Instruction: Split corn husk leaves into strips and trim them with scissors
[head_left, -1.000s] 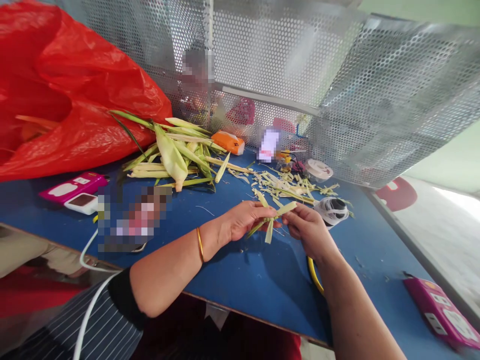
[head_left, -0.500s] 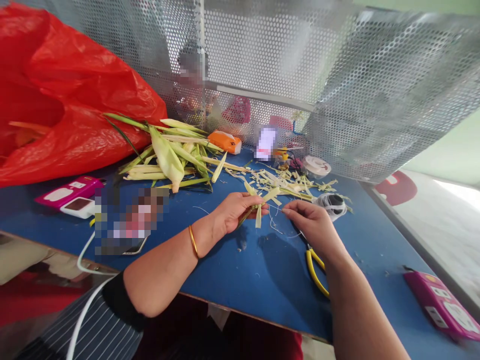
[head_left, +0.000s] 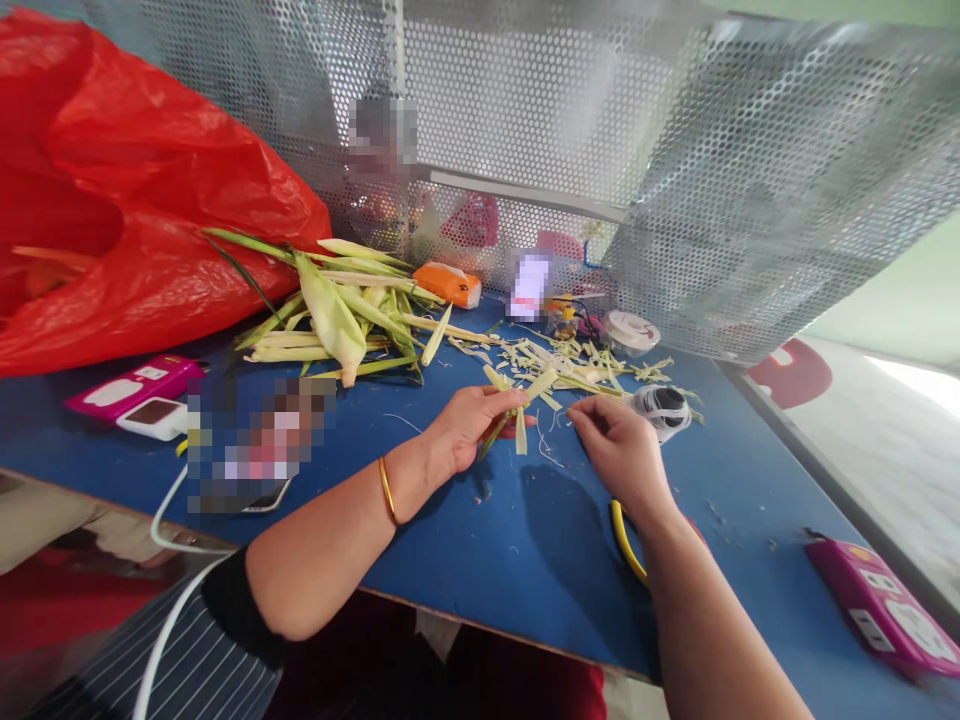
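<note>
My left hand (head_left: 484, 418), with a gold bangle at its wrist, pinches a small bundle of pale green corn-husk strips (head_left: 541, 383). Some strips stick out to the right and one hangs down below the fingers. To its right, my right hand (head_left: 611, 430) has thumb and forefinger pressed together on what seems to be the end of a fine white thread (head_left: 550, 455). The thread curls loosely on the table between the hands. Yellow-handled pliers or scissors (head_left: 628, 545) lie partly hidden beneath my right forearm. A dark spool wound with white thread (head_left: 661, 410) stands behind my right hand.
Corn husks (head_left: 330, 315) are heaped at the back left beside a red plastic bag (head_left: 165, 190). Husk scraps (head_left: 577, 365) lie beyond my hands, near an orange packet (head_left: 448, 285) and a round container (head_left: 631, 331). Purple power strips (head_left: 885, 600) and a cable lie at the sides. Perforated panels stand behind.
My right hand has drawn slightly right and the thread no longer shows stretched between the hands. More of the yellow handles is covered by my right forearm. My left hand keeps the husk bundle.
</note>
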